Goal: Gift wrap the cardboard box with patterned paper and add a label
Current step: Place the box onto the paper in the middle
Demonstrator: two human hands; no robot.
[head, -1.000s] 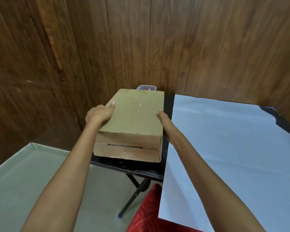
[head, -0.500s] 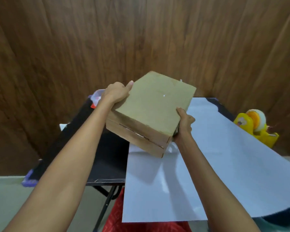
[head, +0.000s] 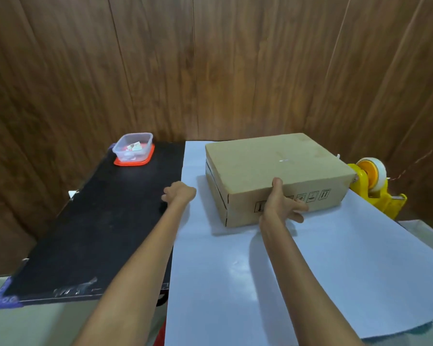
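The brown cardboard box lies flat on the far part of a large white sheet of paper, whose plain side faces up. My right hand rests against the box's near side, thumb up at the top edge and fingers spread along the printed face. My left hand is off the box, hovering at the paper's left edge over the black table; its fingers are loosely curled and hold nothing.
A yellow tape dispenser stands just right of the box. A clear plastic container on a red lid, with small items inside, sits at the table's far left corner. Wooden wall panels close off the back.
The box was carried right from the black table and set down on the paper. My left hand let go of it and drew back; my right hand stays on it.
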